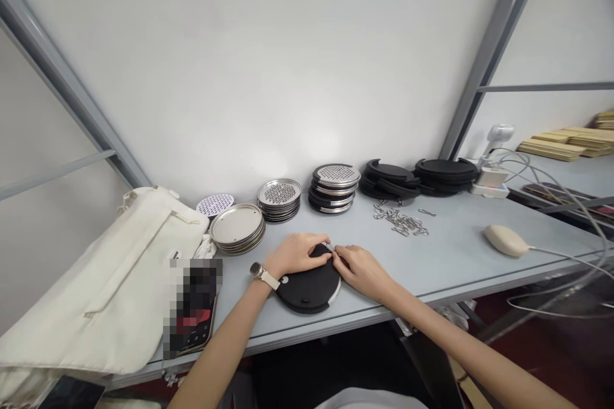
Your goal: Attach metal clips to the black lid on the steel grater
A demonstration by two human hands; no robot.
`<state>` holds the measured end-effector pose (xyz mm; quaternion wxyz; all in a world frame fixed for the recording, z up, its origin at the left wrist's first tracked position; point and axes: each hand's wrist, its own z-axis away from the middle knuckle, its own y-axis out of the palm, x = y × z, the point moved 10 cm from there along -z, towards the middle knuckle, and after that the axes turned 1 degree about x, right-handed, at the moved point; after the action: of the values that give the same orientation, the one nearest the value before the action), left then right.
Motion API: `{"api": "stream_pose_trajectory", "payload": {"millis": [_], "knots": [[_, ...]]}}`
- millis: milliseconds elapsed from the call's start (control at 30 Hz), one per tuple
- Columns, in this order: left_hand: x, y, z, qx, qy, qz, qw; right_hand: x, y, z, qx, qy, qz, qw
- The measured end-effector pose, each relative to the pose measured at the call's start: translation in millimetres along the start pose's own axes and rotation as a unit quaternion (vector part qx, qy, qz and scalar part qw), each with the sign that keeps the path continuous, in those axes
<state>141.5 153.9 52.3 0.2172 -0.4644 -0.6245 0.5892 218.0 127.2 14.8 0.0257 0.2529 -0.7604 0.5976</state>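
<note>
"Pinching what?"
"Black disc, far rim, lying on the bench; your left hand and right hand both clamped there. Brace with your left, press evenly with your right."

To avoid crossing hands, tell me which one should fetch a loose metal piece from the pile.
Right, I'd say: the right hand is nearer the pile, on its own side. The left hand would probably cross it, and both are at the black disc now.
</note>
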Motion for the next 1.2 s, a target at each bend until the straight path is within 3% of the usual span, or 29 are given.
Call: {"api": "stream_pose_trajectory", "payload": {"millis": [1200], "knots": [[-2.6, 0.8, -0.4, 0.012, 0.003, -0.011, 1.0, -2.7, 0.8, 0.4, -0.002, 0.019, 0.047, 0.999]]}}
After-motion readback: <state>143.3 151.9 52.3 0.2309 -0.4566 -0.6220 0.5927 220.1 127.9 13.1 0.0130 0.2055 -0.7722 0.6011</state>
